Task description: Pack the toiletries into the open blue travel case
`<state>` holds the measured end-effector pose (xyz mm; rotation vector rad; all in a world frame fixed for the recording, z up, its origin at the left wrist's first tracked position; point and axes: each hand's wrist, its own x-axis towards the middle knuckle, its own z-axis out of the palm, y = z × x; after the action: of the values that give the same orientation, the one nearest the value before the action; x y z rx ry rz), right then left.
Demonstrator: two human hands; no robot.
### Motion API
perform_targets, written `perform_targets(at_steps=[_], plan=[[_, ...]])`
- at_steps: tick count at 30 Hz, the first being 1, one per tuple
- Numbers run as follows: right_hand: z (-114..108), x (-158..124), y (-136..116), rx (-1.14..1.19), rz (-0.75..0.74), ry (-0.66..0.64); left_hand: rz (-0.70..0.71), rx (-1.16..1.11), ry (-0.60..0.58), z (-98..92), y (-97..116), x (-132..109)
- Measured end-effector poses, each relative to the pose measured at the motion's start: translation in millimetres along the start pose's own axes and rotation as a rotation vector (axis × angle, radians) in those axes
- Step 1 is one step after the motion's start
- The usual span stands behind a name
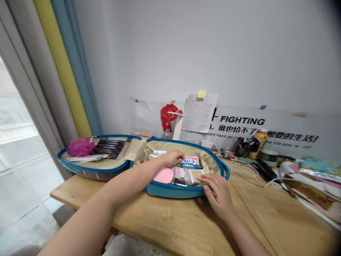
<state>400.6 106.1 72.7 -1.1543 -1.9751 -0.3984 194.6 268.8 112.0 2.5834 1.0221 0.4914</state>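
The fingers (179, 155) of the left hand (170, 159) are curling downward just above a blue-handled item (192, 165); whether they are gripping anything cannot be determined. The fingers (210, 181) of the right hand (216, 195) are spreading open across the end of a bristle brush (196, 176), near the case's right rim.

Both hands are working over the right half of an open blue-rimmed case (173, 190), which is lying on a wooden table (165, 217). A white tube (160, 152), a boxed item (191, 160) and a round pink sponge (163, 175) are sitting in this half. The case's long axis is running left to right across the frame, with its halves meeting at a spine near the center.

The left half is holding a pink bath puff (77, 147) and a dark flat pack (110, 146). Bare wood is extending across the lower center of the frame, offering open room. Cables (246, 170) and clutter are occupying the right side. At upper right, a wall sign (242, 120) is displaying "FIGHTING"; its remaining lettering is partly hidden.
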Motion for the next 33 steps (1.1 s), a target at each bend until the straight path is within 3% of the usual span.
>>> perform_targets(at_steps=[9,18,27,33], plan=[[-0.5,0.3,0.5,0.02,-0.019,0.012,0.014,0.119,-0.156,12.7,-8.5,3.3],[-0.8,0.1,1.0,0.012,-0.011,-0.002,0.015,0.088,-0.182,11.2,-13.8,2.3],[-0.1,0.7,1.2,0.002,-0.007,-0.004,-0.042,0.032,-0.119,6.4,-9.2,-1.4],[5.1,-0.8,10.2,-0.004,-0.013,0.013,-0.12,-0.007,0.113,-16.4,2.1,-2.0]])
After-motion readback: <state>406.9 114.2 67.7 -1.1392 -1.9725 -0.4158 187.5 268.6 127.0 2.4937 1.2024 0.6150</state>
